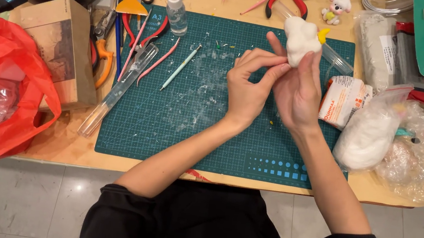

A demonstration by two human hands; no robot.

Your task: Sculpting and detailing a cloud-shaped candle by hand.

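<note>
**White clay figure held up over the cutting mat**

Head view: the right hand (299, 95) holds a lumpy white clay figure (301, 37) above the far edge of the green cutting mat (166, 129), its fingers closed around the lower part. A small yellow piece (323, 36) sits on the figure's side. The left hand (249, 88) touches the figure from the left, with fingertips pressed together against the clay. A modelling tool (180, 67) lies apart on the mat. I think too strong pressing can dent the soft clay or push off the yellow piece.
</note>
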